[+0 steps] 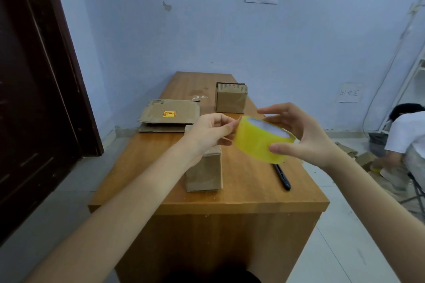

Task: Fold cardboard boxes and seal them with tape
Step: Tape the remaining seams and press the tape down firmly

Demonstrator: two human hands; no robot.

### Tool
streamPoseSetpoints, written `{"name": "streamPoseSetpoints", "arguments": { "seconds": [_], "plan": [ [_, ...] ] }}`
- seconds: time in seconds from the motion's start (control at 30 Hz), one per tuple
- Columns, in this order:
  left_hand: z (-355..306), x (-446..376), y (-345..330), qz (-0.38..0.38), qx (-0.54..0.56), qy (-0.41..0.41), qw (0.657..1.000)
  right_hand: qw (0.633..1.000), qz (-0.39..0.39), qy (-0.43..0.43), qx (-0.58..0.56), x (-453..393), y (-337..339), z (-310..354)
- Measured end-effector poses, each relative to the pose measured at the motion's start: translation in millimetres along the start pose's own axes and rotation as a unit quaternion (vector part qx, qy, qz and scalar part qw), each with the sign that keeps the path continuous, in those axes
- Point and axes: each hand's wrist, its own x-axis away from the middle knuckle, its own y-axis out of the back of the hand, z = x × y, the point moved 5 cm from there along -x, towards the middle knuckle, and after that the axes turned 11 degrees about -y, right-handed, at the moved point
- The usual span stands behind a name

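1. Head view: a wide roll of yellow translucent packing tape [262,142] held in the air above a long orange-brown wooden table [241,193], in front of the chest.
2. Right hand [305,138] curled round the roll's right side, thumb on the near face, fingers arched over the far rim: gripping the tape.
3. Left hand [209,133] closed in a pinch at the roll's left edge, fingertips touching the tape surface; whether a loose end sits in the pinch cannot be told.
4. Below the left wrist, a small folded brown cardboard box [204,172] standing on the table, partly hidden by the forearm.
5. Just right of that box, under the roll, a slim black utility knife [282,177] lying flat.
6. Farther back on the left, a stack of flattened brown cardboard sheets [169,115] bearing a small orange label.
7. Farther back on the right, a second small brown cardboard box [230,100], upright.
8. At the far right edge, a person in a white shirt [407,135] bent low over cardboard scraps on the floor.
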Motion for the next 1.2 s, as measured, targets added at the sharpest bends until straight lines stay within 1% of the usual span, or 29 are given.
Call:
{"name": "streamPoseSetpoints", "arguments": {
  "seconds": [0.07,0.1,0.17,0.23,0.3,0.33,0.37,0.43,0.47,0.57,0.63,0.7,0.77,0.8,0.87,0.93,1.0,1.1,1.13,1.2],
  "plan": [
    [-4,-1,-3,-0.025,0.032,-0.003,0.999,0.995,-0.063,0.005,-0.075,-2,-2,-3],
    [-6,-1,-6,-0.032,0.053,0.001,0.998,0.988,-0.107,0.007,-0.107,-3,-4,-5],
    [-9,0,-12,-0.044,0.103,0.012,0.994,0.962,-0.193,0.002,-0.193,-5,-9,-11],
    [-10,1,-17,-0.066,0.139,0.017,0.988,0.928,-0.246,-0.010,-0.278,-6,-16,-13],
    [-12,3,-16,-0.087,0.136,0.014,0.987,0.908,-0.276,-0.004,-0.316,-5,-22,-11],
    [-12,3,-14,-0.092,0.110,0.005,0.990,0.903,-0.284,0.004,-0.321,-4,-25,-8],
    [-12,4,-12,-0.098,0.060,-0.005,0.993,0.904,-0.289,0.014,-0.314,-3,-28,-4],
    [-12,5,-4,-0.125,-0.051,-0.027,0.991,0.923,-0.286,0.042,-0.253,-4,-34,9],
    [-10,6,1,-0.147,-0.083,-0.030,0.985,0.934,-0.285,0.051,-0.208,-5,-37,15],
    [-10,11,24,-0.217,-0.126,-0.033,0.967,0.948,-0.304,0.050,-0.076,-8,-38,25],
    [-15,16,45,-0.246,-0.189,-0.057,0.949,0.950,-0.310,0.022,-0.005,-10,-35,22],
    [-20,21,55,-0.234,-0.224,-0.064,0.944,0.955,-0.294,0.003,0.049,-12,-35,21],
    [-17,28,57,-0.213,-0.225,-0.044,0.950,0.957,-0.271,0.008,0.100,-13,-37,25],
    [-15,31,58,-0.208,-0.213,-0.033,0.954,0.962,-0.252,0.009,0.106,-14,-37,28],
    [-12,37,61,-0.207,-0.178,-0.013,0.962,0.976,-0.203,-0.004,0.077,-16,-37,28],
    [-12,41,63,-0.216,-0.173,-0.016,0.961,0.984,-0.167,-0.009,0.057,-17,-38,28],
    [-12,42,65,-0.236,-0.204,-0.040,0.949,0.987,-0.146,0.024,0.066,-16,-43,30],
    [-12,46,71,-0.267,-0.221,-0.058,0.936,0.988,-0.119,0.085,0.041,-10,-51,36],
    [-11,48,73,-0.272,-0.232,-0.060,0.932,0.988,-0.120,0.089,0.029,-9,-52,36],
    [-10,53,73,-0.271,-0.299,-0.060,0.913,0.989,-0.125,0.074,0.019,-12,-56,33]
  ]
}}
